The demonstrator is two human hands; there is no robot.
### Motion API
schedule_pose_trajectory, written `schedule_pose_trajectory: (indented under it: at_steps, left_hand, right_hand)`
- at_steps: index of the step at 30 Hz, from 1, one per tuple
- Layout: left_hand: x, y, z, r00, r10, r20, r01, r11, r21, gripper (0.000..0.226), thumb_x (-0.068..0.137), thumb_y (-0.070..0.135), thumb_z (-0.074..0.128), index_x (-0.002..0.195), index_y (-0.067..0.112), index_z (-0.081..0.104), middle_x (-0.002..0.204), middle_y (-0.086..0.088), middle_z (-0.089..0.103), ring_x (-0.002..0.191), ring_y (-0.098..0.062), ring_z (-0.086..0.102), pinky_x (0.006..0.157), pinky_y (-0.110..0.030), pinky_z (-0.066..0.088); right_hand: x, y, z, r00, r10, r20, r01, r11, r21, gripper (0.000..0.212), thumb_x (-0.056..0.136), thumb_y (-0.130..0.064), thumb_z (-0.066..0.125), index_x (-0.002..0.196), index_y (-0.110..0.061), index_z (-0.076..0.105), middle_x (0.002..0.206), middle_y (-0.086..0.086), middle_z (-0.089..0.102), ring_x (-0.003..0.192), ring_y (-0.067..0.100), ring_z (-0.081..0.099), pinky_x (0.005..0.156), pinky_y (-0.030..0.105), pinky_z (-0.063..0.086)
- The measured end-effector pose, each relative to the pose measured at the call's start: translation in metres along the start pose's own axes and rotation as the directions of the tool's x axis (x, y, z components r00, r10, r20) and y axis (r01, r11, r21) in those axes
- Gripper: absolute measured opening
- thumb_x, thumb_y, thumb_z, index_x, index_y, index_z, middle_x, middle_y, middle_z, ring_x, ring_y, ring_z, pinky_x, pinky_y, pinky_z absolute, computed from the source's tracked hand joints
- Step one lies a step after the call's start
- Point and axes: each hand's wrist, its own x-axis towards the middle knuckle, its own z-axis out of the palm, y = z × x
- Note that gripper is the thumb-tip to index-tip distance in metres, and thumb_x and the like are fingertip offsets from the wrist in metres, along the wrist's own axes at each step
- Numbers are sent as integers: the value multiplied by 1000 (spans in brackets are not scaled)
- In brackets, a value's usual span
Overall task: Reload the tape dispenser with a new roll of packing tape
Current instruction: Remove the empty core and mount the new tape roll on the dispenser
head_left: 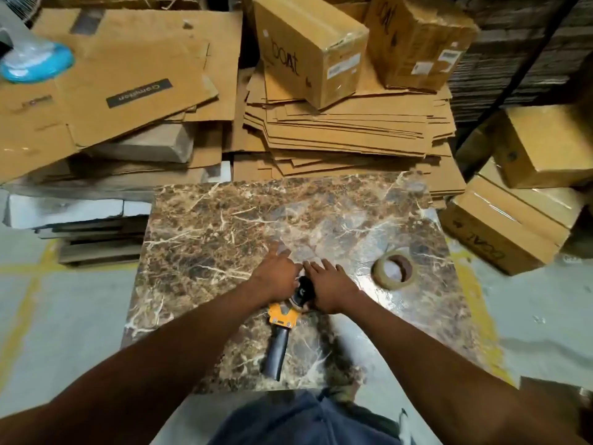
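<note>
One tape dispenser (282,319) lay on the table (205,239), a slab with a glossy, brown, white-veined marble pattern. Its black cylindrical handle pointed toward the near edge, and its yellow-orange metal frame sat just above that; the black head was hidden between two hands. The left hand (276,277) had its grip curled on the dispenser's head from the left side, fingers bent over it. The right hand (329,285) lay flatter on the head from the right, fingers spread and extended; how firmly it held could not be told. One roll of packing tape (395,267), a tan translucent ring with a brown cardboard core, lay flat near the right edge, apart from both hands. Beyond the far edge rose one stack of flattened corrugated cardboard sheets (346,133) bearing two taped boxes (309,46).
</note>
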Motion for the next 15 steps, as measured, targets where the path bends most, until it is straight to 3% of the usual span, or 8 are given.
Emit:
schedule_pose_trajectory:
  at_steps: [3,6,9,12,15]
  left_hand:
    - [7,1,20,1000,11,24,-11,1000,5,44,102,43,52,137,22,66,132,-4,73,149,-30,42,128,-61,4]
    - [8,-3,29,999,-2,40,6,992,-123,46,103,44,49,142,24,63,141,-5,68,149,-30,43,130,-61,7]
    - [9,-10,24,998,6,60,7,978,-209,43,105,41,50,142,25,63,146,-6,65,150,-28,41,130,-59,6]
    - [11,-10,21,997,21,74,-7,982,-189,49,99,46,54,141,22,62,139,-8,68,145,-27,47,130,-59,6]
    - [17,-1,24,993,2,120,20,984,-179,57,92,47,55,141,18,54,131,-11,69,139,-31,52,126,-65,9]
  right_hand:
    - [-1,-7,14,1000,-6,-26,6,1000,-4,113,75,-52,79,157,-7,16,157,14,36,144,37,30,113,55,33]
    - [1,-8,27,996,-2,-86,1,1000,-21,108,72,-49,82,154,-9,25,150,13,44,134,35,40,107,51,39]
    - [1,-8,28,992,19,-121,-5,993,115,99,75,-46,78,153,-12,28,142,13,52,125,36,49,100,47,44]
    - [2,-5,27,987,119,-104,-55,875,482,69,86,-34,71,144,-11,41,128,17,63,111,38,61,87,41,50]
    - [6,-2,21,976,216,-13,-172,809,562,29,86,-26,62,107,-9,54,102,17,69,88,34,64,68,35,45]
